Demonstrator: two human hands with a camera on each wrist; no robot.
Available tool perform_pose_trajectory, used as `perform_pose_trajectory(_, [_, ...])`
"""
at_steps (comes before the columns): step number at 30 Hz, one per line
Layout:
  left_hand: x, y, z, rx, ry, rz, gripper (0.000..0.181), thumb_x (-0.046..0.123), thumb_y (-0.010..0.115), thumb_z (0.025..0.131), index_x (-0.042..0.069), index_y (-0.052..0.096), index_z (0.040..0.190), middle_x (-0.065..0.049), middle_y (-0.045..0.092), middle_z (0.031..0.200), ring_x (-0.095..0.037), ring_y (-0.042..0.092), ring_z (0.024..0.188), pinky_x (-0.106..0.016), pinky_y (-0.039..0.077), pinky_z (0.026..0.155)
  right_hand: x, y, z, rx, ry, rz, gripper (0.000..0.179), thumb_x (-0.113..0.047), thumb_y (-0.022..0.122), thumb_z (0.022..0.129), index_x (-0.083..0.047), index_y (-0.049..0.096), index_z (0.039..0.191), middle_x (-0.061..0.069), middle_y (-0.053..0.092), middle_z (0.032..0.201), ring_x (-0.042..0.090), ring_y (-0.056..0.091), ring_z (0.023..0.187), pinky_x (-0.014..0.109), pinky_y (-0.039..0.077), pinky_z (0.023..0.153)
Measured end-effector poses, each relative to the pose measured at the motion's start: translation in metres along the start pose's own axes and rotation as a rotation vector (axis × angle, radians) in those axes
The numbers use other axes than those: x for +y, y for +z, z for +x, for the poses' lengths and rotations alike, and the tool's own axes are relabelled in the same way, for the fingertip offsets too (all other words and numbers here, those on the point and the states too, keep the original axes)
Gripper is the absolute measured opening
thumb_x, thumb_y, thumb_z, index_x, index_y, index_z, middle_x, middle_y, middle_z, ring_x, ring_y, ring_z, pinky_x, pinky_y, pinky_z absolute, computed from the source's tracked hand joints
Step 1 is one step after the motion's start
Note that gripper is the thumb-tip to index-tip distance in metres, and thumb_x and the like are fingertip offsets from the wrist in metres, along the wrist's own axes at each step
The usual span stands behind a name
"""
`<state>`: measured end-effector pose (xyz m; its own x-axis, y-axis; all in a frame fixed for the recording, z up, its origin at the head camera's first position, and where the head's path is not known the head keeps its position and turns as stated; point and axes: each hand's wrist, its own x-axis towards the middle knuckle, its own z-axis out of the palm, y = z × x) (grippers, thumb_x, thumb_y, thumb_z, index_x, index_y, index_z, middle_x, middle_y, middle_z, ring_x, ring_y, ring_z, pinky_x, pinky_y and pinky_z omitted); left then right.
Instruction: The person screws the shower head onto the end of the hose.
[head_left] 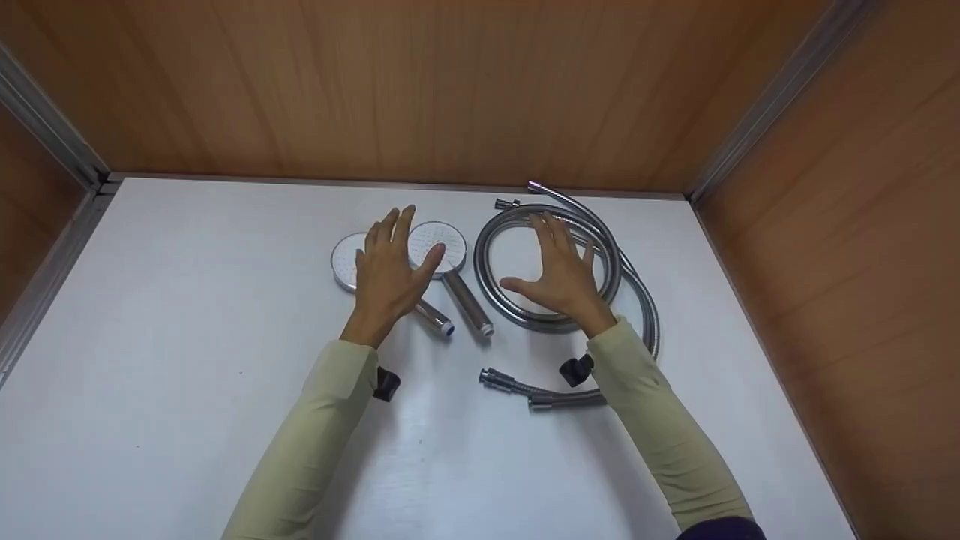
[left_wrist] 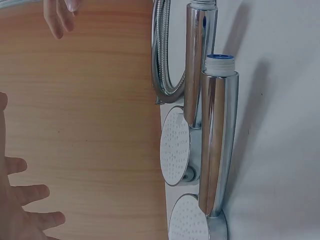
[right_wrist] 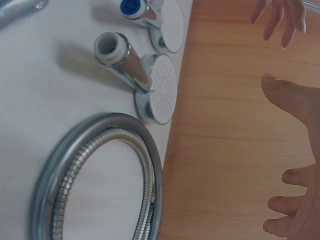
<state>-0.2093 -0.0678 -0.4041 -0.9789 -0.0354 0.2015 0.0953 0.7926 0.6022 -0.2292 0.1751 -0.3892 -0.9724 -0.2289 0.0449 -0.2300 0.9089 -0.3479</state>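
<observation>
hands (head_left: 385, 279) (head_left: 561, 277) apart, hoses (head_left: 481, 262) near back edge (head_left: 300, 181)

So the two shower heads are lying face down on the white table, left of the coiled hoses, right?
Not quite: the head view shows both shower heads lying face up. They are on the white table, left of the coiled hoses.

I am in a booth-like workspace, whether workshop or lab I cannot tell: a white tabletop (head_left: 225, 420) enclosed ahead and on both sides by wood-grain panels (head_left: 420, 90), grey metal strips (head_left: 772, 99) at their corners, shower heads (head_left: 438, 244) and coiled hoses (head_left: 482, 266) laid out before me.
</observation>
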Motion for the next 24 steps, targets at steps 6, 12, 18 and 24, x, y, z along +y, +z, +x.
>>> perform_pose_trajectory(6, [0.002,0.01,-0.002,-0.009,0.01,-0.144,0.066,0.049,0.045,0.096,0.015,0.027,0.149,-0.013,0.03,0.154,-0.034,0.03,0.141,-0.051,0.032,0.117,0.002,0.009,-0.008,-0.01,-0.008,0.033,0.104,-0.056,0.073,0.074,-0.018,0.015,0.153,0.01,0.012,0.16,0.031,0.011,0.148,0.069,0.007,0.116])
perform_pose_trajectory(12, [0.003,0.021,-0.003,-0.034,-0.021,-0.312,0.061,0.045,0.042,0.099,0.013,0.027,0.149,-0.012,0.031,0.153,-0.031,0.029,0.142,-0.045,0.028,0.12,0.005,0.022,-0.018,0.001,-0.043,0.101,0.102,-0.053,0.075,0.073,-0.015,0.021,0.151,0.012,0.017,0.159,0.032,0.015,0.147,0.071,0.011,0.114])
perform_pose_trajectory(18, [0.002,0.034,-0.004,-0.017,-0.068,-0.42,0.057,0.041,0.042,0.1,0.012,0.03,0.148,-0.015,0.037,0.149,-0.033,0.034,0.139,-0.047,0.032,0.117,0.01,0.034,-0.028,-0.013,-0.052,0.139,0.099,-0.049,0.075,0.074,-0.016,0.022,0.151,0.012,0.02,0.158,0.03,0.018,0.146,0.071,0.014,0.113])
perform_pose_trajectory(24, [0.003,0.046,-0.006,-0.039,-0.144,-0.544,0.055,0.042,0.039,0.101,0.012,0.031,0.147,-0.016,0.039,0.147,-0.035,0.042,0.132,-0.049,0.041,0.109,0.015,0.044,-0.04,-0.015,-0.052,0.168,0.099,-0.049,0.077,0.073,-0.014,0.025,0.15,0.014,0.023,0.156,0.034,0.028,0.142,0.071,0.017,0.112])
